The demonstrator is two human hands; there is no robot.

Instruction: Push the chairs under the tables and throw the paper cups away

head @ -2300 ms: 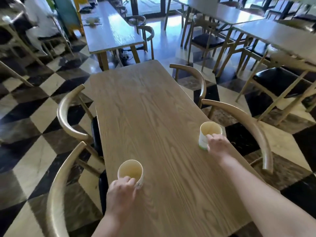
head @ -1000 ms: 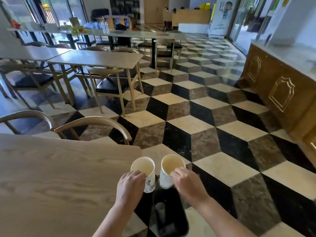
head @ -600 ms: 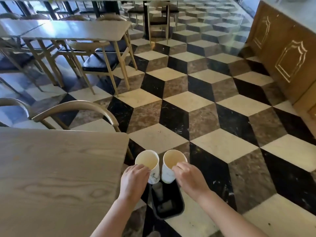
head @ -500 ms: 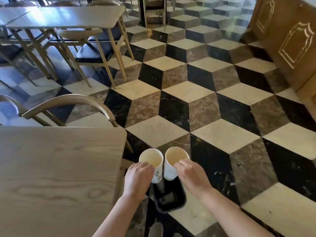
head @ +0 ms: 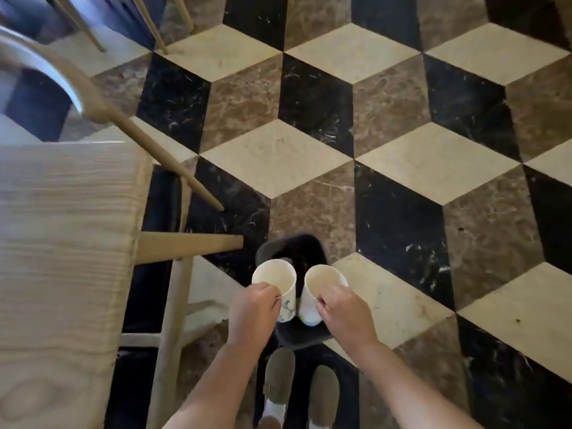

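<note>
While I look straight down, my left grip [head: 253,308] is closed around the left paper cup [head: 275,283], fingers wrapped over its near side just under the rim. My right grip [head: 345,314] holds the right paper cup [head: 322,289] the same way. Both cups are upright, mouths open toward me, and they stand just beside each other between my two grips, their walls nearly touching lower down; whether they actually touch I cannot tell. I see pale insides and nothing clearly in either one.

Directly beneath both grips sits a black bin [head: 272,246] on the floor, its open mouth under the cups. Its far rim shows beyond the cups, and its near rim shows below my knuckles. The cups are over it, not inside it.

Just nearer to me than the bin are my two shoes [head: 278,376], toes pointing at it.

Off to the left of my left grip is the wooden surface [head: 62,258], its corner and a pale leg reaching down near my left forearm. Beyond that corner, a chair [head: 102,109] with a curved back is tucked against the surface. Black, brown and cream floor tiles [head: 433,162] spread away beyond and to the right of my right grip.
</note>
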